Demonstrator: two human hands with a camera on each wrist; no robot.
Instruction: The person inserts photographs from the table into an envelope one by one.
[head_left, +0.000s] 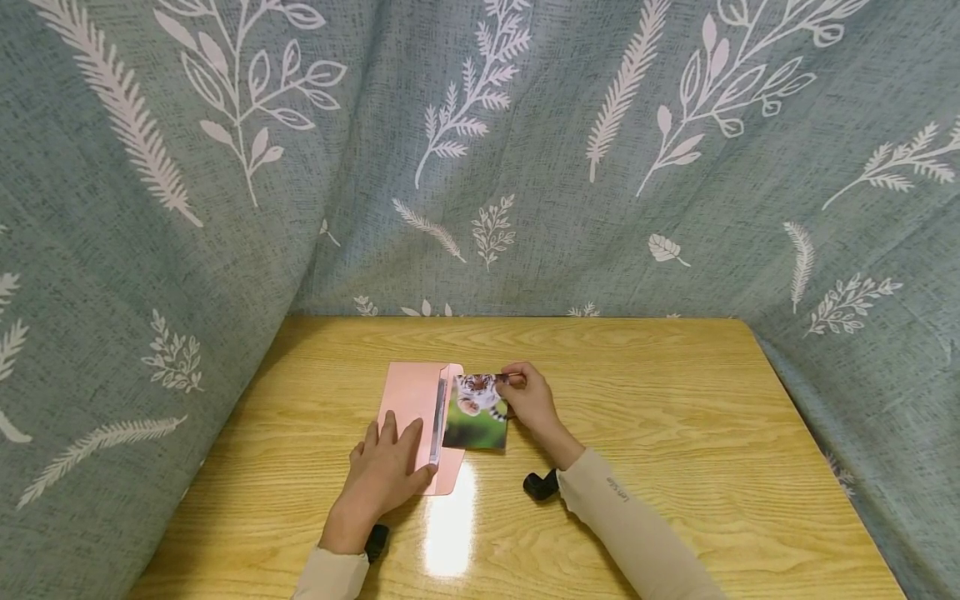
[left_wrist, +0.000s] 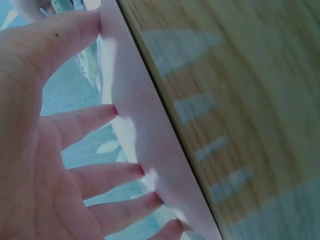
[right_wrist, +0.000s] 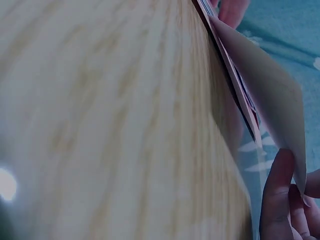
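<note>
A pink envelope [head_left: 407,387] lies on the wooden table, its opening and flap facing right. Edges of other prints [head_left: 437,421] show in the opening. My left hand [head_left: 385,471] rests on the envelope with fingers spread, fingertips touching the paper in the left wrist view. Between thumb and fingers, my right hand [head_left: 534,408] pinches the upper right corner of a tiger photo [head_left: 477,421]. The photo is over the flap, its left edge close to the opening. In the right wrist view the pale back of the photo [right_wrist: 267,82] tilts up off the table.
The wooden table [head_left: 637,392] extends right of the hands. A patterned blue-green curtain [head_left: 480,167] hangs behind it and along both sides. Black devices are strapped at the left wrist [head_left: 377,542] and right wrist [head_left: 542,485]. Light glares off the tabletop below the envelope.
</note>
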